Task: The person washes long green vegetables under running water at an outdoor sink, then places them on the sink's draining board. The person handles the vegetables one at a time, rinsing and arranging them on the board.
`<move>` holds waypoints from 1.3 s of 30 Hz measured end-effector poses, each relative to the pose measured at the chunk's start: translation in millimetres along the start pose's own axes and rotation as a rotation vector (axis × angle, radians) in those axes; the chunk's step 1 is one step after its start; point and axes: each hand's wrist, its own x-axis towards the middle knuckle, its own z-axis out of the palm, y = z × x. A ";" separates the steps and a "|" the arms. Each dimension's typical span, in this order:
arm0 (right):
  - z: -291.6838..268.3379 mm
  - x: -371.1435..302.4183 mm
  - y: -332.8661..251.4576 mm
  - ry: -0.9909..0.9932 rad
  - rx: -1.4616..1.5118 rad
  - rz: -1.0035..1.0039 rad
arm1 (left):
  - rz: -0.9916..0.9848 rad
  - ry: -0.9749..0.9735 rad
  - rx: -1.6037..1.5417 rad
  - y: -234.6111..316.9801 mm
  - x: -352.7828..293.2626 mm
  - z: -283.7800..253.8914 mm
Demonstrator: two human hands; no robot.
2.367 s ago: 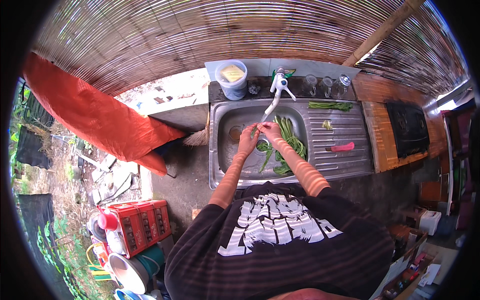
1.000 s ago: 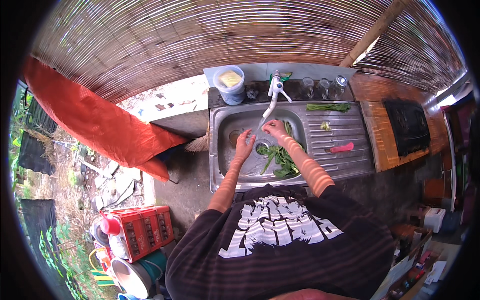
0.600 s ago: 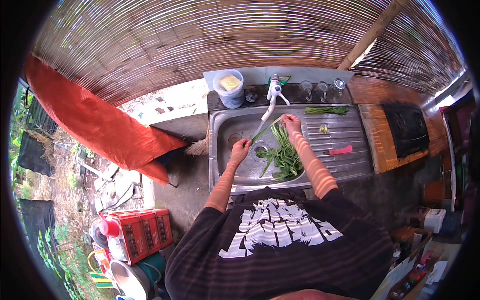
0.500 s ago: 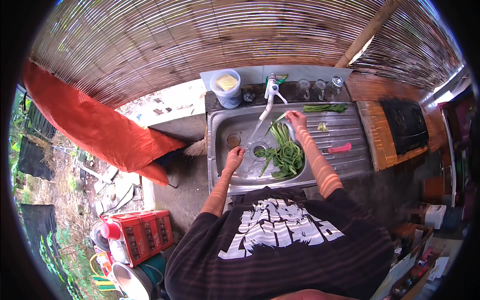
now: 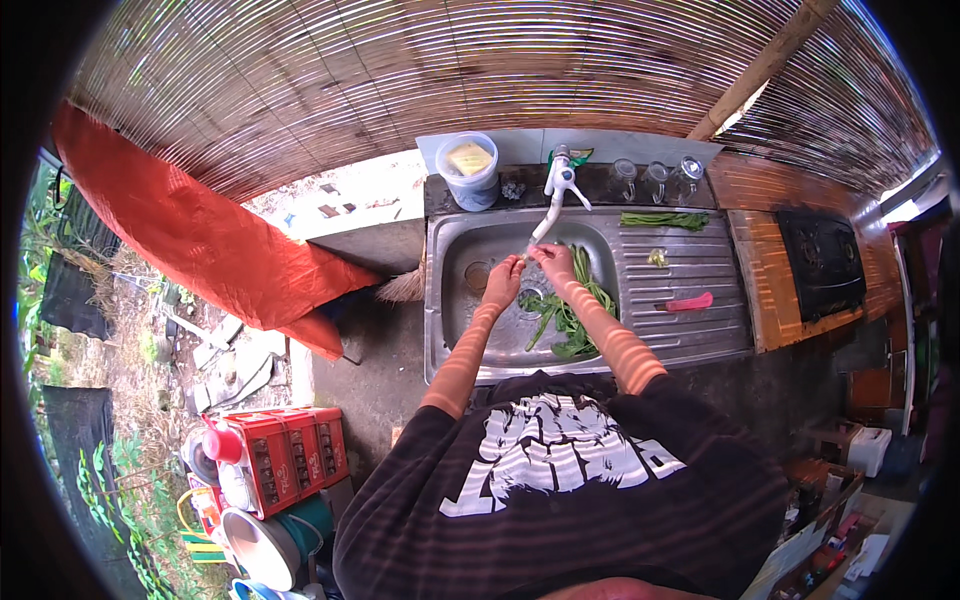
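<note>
My left hand [image 5: 504, 283] and my right hand [image 5: 553, 262] are close together over the sink [image 5: 450, 335], just below the end of the white tap [image 5: 560, 188]. Both have their fingers closed; anything between them is too small or hidden to make out. Leafy green vegetables [image 5: 575, 335] with long stems lie in the right side of the basin, partly behind my right forearm. Left of my left hand, a drinking glass [image 5: 477, 275] stands in the basin. On the ribbed drainboard rest a bunch of green stems [image 5: 665, 220] and a pink-handled knife [image 5: 690, 302].
A clear bucket [image 5: 467, 180] with a yellow sponge-like block stands behind the basin. Several glass mugs [image 5: 655, 182] line the back ledge. Small pale green scraps [image 5: 657, 258] lie on the drainboard. A black stove [image 5: 820, 262] is at the right, a broom [image 5: 404, 286] at the left.
My right hand has moved left and down from the basin's right edge, and the green strip it held no longer shows. My left hand has risen towards it under the tap.
</note>
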 end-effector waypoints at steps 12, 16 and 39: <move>-77.5 -40.6 -155.6 0.196 -0.430 -0.536 | -0.254 0.196 -0.492 13.4 -67.2 -60.6; -57.1 -44.2 -147.2 0.326 -0.520 -0.538 | -0.314 0.146 -0.732 77.8 -66.6 -84.7; -341.0 -107.3 38.1 0.198 -1.194 -0.103 | -0.063 0.083 -0.020 157.7 -85.2 93.3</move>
